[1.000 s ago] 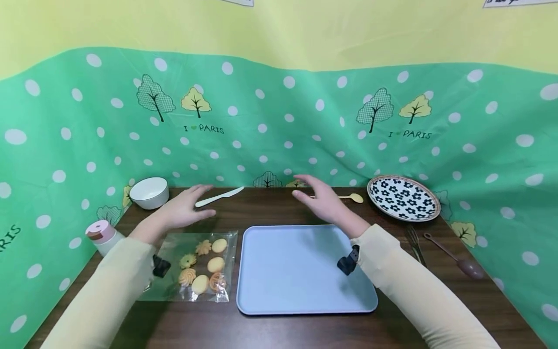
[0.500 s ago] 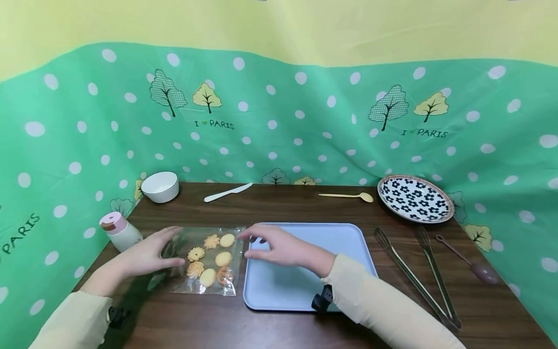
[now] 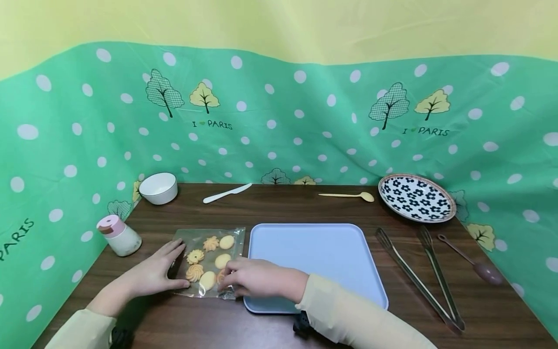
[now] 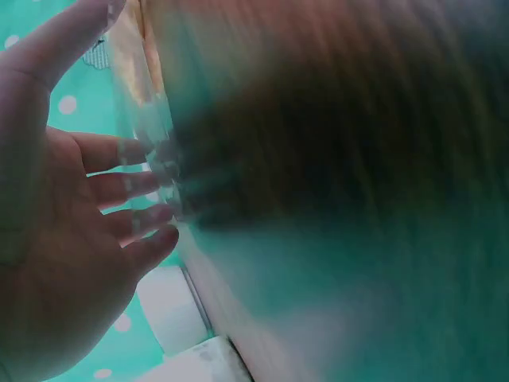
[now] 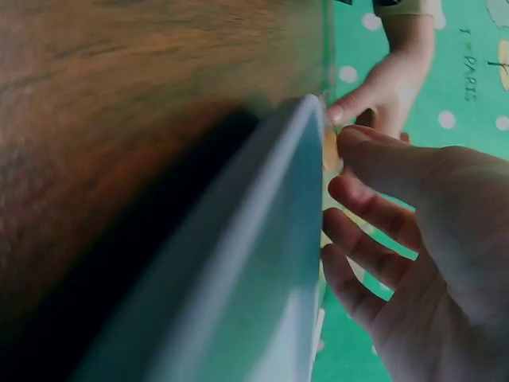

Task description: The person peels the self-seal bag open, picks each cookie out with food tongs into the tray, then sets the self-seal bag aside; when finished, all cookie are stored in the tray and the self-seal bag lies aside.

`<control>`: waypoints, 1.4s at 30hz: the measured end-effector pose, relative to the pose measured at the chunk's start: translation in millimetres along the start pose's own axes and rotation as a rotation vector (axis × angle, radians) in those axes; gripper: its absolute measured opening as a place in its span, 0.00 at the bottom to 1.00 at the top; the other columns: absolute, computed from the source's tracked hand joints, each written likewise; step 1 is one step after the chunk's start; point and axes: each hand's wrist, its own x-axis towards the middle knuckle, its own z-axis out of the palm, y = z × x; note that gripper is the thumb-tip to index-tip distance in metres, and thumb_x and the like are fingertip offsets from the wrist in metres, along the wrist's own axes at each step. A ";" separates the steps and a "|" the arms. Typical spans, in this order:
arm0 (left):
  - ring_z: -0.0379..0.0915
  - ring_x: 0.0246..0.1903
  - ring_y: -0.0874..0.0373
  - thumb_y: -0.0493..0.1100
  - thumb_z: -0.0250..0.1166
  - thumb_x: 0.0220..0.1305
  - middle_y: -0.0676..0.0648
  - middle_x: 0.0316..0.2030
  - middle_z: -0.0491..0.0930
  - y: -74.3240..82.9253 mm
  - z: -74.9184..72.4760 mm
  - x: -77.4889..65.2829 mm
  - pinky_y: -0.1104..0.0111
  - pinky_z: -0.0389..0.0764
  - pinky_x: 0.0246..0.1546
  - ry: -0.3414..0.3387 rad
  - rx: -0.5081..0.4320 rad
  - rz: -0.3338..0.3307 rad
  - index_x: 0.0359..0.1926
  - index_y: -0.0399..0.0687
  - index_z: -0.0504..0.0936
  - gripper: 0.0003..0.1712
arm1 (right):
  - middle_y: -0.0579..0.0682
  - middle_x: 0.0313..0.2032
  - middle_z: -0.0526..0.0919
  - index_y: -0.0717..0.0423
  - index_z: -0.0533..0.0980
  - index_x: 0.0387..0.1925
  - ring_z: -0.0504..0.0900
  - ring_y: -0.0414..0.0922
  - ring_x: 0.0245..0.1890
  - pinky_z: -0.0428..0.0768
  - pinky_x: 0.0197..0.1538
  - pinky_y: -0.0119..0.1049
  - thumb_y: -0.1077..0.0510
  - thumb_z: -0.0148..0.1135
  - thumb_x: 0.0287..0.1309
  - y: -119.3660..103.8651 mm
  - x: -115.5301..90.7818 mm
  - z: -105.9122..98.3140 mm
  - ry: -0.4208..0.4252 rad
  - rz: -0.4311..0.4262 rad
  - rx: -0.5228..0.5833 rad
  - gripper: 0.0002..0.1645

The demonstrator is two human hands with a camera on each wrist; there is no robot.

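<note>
A clear plastic bag (image 3: 237, 237) of several cookies (image 3: 208, 280) lies flat on the table, left of the pale blue tray (image 3: 314, 257). At its left side my left hand (image 3: 150, 271) touches the edge, thumb and fingers spread wide. In the left wrist view those fingers (image 4: 131, 187) are loosely extended along the plastic. My right hand (image 3: 263, 277) reaches across the tray's left edge, fingertips over the lower right cookie, which is partly hidden. Seen from the right wrist, its thumb and fingers (image 5: 370, 243) are relaxed and slightly bent beside the tray rim.
A pink-lidded jar (image 3: 119, 236) and a white bowl (image 3: 159, 189) stand at left. Toward the back lie a white knife (image 3: 226, 193) and a yellow spoon (image 3: 348, 195). On the right are a flower-patterned plate (image 3: 416, 198), metal tongs (image 3: 418, 276) and a brown spoon (image 3: 472, 261).
Both hands have come down from above the table to the bag. The right hand has moved left and toward the near edge, the left hand to the bag's left side.
</note>
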 end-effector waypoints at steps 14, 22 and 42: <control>0.51 0.66 0.30 0.73 0.63 0.49 0.27 0.67 0.56 5.0 2.7 -0.2 0.43 0.62 0.59 -0.053 0.002 0.033 0.65 0.27 0.60 0.60 | 0.34 0.40 0.72 0.29 0.78 0.38 0.71 0.33 0.40 0.70 0.37 0.23 0.56 0.64 0.55 -6.8 13.6 11.8 -0.005 -0.020 -0.188 0.14; 0.47 0.67 0.31 0.74 0.63 0.48 0.28 0.68 0.54 6.3 2.0 0.1 0.43 0.61 0.60 -0.081 -0.003 0.014 0.66 0.28 0.59 0.61 | 0.35 0.33 0.70 0.36 0.72 0.31 0.69 0.35 0.32 0.67 0.30 0.25 0.54 0.61 0.58 -15.1 23.6 10.2 -0.048 0.000 -0.260 0.07; 0.45 0.68 0.30 0.74 0.63 0.47 0.29 0.69 0.51 5.3 1.4 2.3 0.43 0.60 0.60 -0.104 -0.024 0.004 0.67 0.28 0.58 0.62 | 0.36 0.39 0.74 0.40 0.73 0.30 0.73 0.35 0.36 0.72 0.32 0.28 0.55 0.62 0.58 -17.4 28.9 2.0 -0.155 0.054 -0.302 0.06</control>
